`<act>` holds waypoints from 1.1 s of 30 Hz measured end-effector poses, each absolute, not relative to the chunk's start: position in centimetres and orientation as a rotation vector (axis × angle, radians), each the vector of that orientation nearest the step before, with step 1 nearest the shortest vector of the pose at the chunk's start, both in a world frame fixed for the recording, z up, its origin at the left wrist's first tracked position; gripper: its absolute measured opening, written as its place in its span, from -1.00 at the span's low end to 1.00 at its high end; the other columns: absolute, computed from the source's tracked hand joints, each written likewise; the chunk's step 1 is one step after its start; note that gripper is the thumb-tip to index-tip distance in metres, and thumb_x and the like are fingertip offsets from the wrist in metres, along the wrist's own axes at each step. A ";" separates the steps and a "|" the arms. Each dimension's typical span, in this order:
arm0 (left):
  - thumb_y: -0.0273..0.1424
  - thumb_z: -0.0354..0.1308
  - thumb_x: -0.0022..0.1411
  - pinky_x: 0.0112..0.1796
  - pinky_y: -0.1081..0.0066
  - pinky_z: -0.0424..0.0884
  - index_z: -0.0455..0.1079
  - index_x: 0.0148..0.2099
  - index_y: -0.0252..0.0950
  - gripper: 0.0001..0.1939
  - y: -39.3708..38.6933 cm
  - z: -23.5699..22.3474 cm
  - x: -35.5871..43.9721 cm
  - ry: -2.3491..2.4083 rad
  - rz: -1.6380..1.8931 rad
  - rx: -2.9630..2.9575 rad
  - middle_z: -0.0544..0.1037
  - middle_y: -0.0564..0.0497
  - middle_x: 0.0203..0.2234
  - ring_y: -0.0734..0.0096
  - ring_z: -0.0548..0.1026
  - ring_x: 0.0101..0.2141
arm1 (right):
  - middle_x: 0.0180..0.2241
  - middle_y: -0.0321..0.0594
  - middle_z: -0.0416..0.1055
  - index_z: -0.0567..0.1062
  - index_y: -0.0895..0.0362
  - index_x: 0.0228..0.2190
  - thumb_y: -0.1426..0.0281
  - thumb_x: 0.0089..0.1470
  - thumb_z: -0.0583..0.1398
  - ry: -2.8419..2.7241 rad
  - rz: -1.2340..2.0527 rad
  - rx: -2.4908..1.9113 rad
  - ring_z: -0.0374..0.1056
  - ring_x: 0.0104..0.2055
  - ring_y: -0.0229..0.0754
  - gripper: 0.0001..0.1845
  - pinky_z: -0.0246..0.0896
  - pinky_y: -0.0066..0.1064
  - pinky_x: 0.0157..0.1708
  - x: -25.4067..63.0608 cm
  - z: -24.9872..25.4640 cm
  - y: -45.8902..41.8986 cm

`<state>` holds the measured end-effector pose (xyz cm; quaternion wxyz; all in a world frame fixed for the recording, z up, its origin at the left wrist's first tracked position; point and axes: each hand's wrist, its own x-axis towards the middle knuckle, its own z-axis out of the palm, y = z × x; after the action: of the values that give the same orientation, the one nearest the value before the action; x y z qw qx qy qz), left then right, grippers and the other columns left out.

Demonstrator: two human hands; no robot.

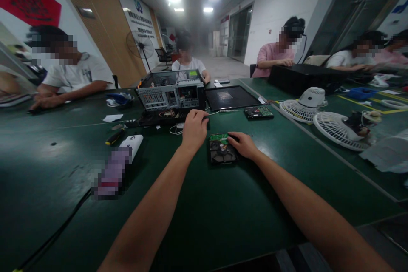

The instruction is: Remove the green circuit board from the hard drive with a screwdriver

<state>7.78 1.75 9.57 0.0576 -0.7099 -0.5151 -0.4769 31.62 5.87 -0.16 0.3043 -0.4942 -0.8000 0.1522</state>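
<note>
Fingers curled together, my left hand (194,128) meets the thin shaft of a slim screwdriver (228,111) with a clear handle, just in front of the open computer case. Closer to me, a hard drive (223,154) lies on the green table with its green circuit board facing up. My right hand (244,144) grips its right side, with fingertips on the board's edge. A second hard drive (259,113) lies farther back to the right, apart from both hands.
The open computer case (170,95) stands ahead, beside a black side panel (232,97). On the left lie a yellow-black screwdriver (115,137) and a white power bank (135,144) with a cable. White fan parts (339,129) sit at right. Several people work around the table.
</note>
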 end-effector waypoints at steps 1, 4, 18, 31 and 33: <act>-0.58 0.15 0.27 -0.03 0.16 0.46 0.45 -0.10 -0.24 -0.80 1.8 9.6 7.7 -1.571 -1.442 -2.146 0.47 -0.09 -0.15 0.18 0.47 -0.09 | 0.09 -0.13 0.50 0.55 0.07 0.07 0.13 0.26 0.16 -2.117 0.403 -1.307 0.41 0.15 0.03 -0.55 0.26 -0.16 0.17 31.6 -0.2 5.9; -0.61 0.12 0.27 -0.04 0.19 0.47 0.46 -0.09 -0.24 -0.76 1.8 9.6 7.6 -1.583 -1.451 -2.158 0.47 -0.08 -0.14 0.21 0.49 -0.10 | 0.08 -0.12 0.51 0.55 0.07 0.07 0.12 0.26 0.16 -2.117 0.407 -1.303 0.41 0.14 0.03 -0.54 0.27 -0.15 0.17 31.6 -0.2 5.9; -0.58 0.13 0.29 -0.06 0.27 0.48 0.49 -0.10 -0.25 -0.79 1.7 9.7 7.6 -1.532 -1.506 -2.179 0.50 -0.07 -0.18 0.26 0.51 -0.13 | 0.09 -0.13 0.50 0.54 0.05 0.07 0.13 0.26 0.15 -2.133 0.402 -1.305 0.40 0.15 0.03 -0.55 0.26 -0.15 0.18 31.5 -0.1 5.8; -0.53 0.17 0.29 -0.04 0.22 0.50 0.46 -0.09 -0.24 -0.83 1.8 9.5 7.7 -1.549 -1.519 -2.241 0.60 -0.06 -0.16 0.25 0.58 -0.15 | 0.09 -0.13 0.50 0.54 0.05 0.07 0.14 0.26 0.16 -2.126 0.423 -1.324 0.40 0.16 0.03 -0.56 0.24 -0.15 0.19 31.5 0.1 5.7; -0.48 0.22 0.27 -0.09 0.21 0.53 0.43 -0.10 -0.23 -0.86 1.9 9.3 7.8 -1.587 -1.551 -2.247 0.60 -0.06 -0.19 0.26 0.59 -0.20 | 0.10 -0.15 0.50 0.54 0.03 0.07 0.15 0.26 0.17 -2.124 0.429 -1.328 0.40 0.16 0.02 -0.57 0.24 -0.16 0.19 31.4 0.1 5.7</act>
<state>7.76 1.94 9.32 -0.0079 -0.7115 -0.5025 -0.4911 31.44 5.70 0.13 0.2956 -0.4991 -0.7984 0.1613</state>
